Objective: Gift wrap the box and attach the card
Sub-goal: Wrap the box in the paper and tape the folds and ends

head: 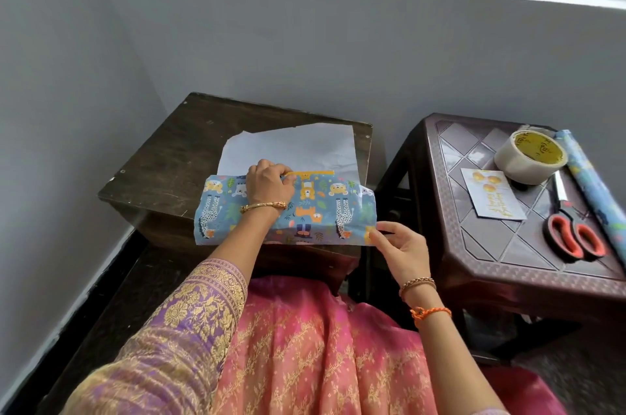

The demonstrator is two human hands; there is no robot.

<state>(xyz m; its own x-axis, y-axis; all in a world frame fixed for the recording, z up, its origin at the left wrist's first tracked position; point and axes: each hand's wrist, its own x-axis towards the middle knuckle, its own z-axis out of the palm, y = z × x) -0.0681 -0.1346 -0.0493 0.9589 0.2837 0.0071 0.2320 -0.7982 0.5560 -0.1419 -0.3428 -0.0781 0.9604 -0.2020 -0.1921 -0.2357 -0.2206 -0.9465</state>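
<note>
A box lies on the dark wooden table, mostly covered by blue wrapping paper printed with animals; only a yellow strip of the box shows at the far edge. The paper's white underside spreads behind it. My left hand presses the paper down on top of the box, fingers curled at the paper's edge. My right hand pinches the paper's near right corner. The card, white with yellow print, lies on the brown plastic stool to the right.
On the stool also sit a roll of clear tape, red-handled scissors and a roll of blue wrapping paper along its right edge. Grey walls close in behind and on the left. A gap separates table and stool.
</note>
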